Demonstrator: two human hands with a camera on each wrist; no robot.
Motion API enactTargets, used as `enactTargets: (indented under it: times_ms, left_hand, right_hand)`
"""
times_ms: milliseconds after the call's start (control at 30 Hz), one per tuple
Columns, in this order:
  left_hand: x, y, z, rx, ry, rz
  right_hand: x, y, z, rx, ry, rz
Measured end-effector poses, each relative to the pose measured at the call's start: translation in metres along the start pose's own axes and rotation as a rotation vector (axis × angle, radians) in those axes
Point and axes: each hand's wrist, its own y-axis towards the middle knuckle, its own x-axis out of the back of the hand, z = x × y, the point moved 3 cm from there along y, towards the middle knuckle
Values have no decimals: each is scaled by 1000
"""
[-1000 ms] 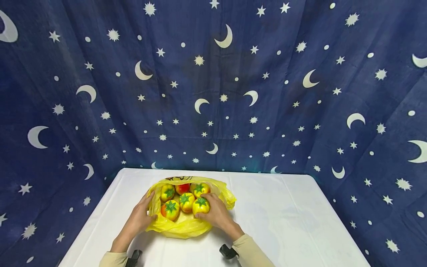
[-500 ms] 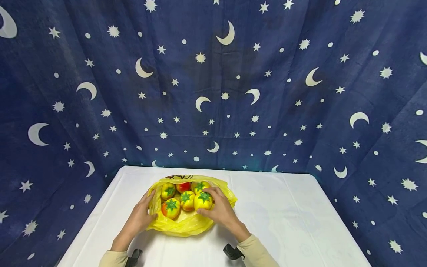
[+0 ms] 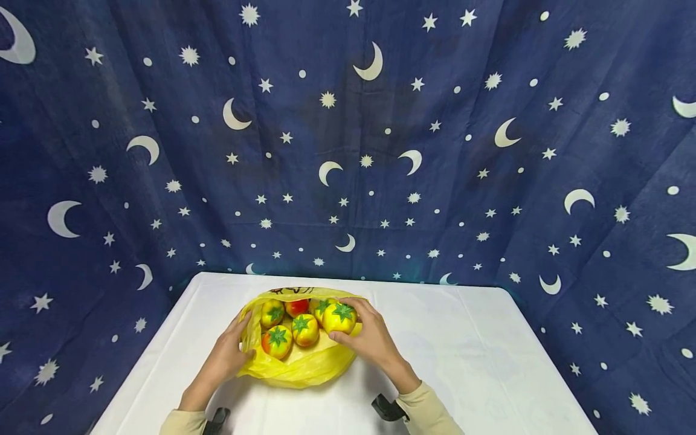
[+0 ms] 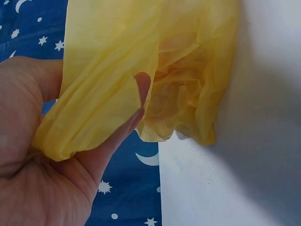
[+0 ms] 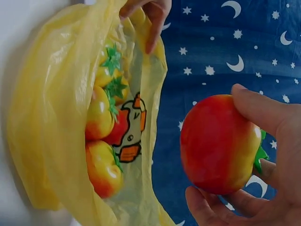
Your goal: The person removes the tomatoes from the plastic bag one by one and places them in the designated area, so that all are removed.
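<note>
A yellow plastic bag [image 3: 299, 373] lies on its side with its mouth spread wide. My left hand [image 3: 225, 353] holds the bag's left rim; in the left wrist view, the yellow film [image 4: 99, 94] runs between its thumb and fingers. Above the right part of the mouth, my right hand [image 3: 375, 339] grips a shiny yellow and red tomato [image 3: 339, 318] with a green leafy top. The right wrist view shows this tomato's red underside [image 5: 211, 146] between thumb and fingers, out of the bag. Inside sit several similar tomatoes [image 3: 277, 341] and a red fruit [image 3: 296, 307], partly hidden.
A white cloth [image 3: 462, 362] covers the table under the bag. Behind and at both sides hangs a dark blue curtain [image 3: 348, 199] with moons and stars. A black and orange drawing [image 5: 130, 134] marks the bag's inner wall.
My right hand has lifted the tomato up and to the right, away from the others. My left hand keeps its place on the bag's rim.
</note>
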Motion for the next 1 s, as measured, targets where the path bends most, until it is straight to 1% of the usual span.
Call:
enactTargets:
  times_ms: [167, 367, 500, 767, 1000]
  left_hand:
    - [1, 2, 1, -26, 0, -9]
    - [1, 3, 2, -16, 7, 0]
    - [1, 1, 2, -4, 0, 11]
    - [0, 1, 3, 33, -4, 30]
    - [0, 0, 4, 29, 0, 20]
  right_hand:
    - [11, 3, 0, -13, 15, -43]
    - [21, 3, -2, -48, 47, -67]
    - [27, 2, -6, -57, 56, -89]
    - [41, 1, -23, -86, 33, -112]
    - [54, -1, -40, -110, -1, -155]
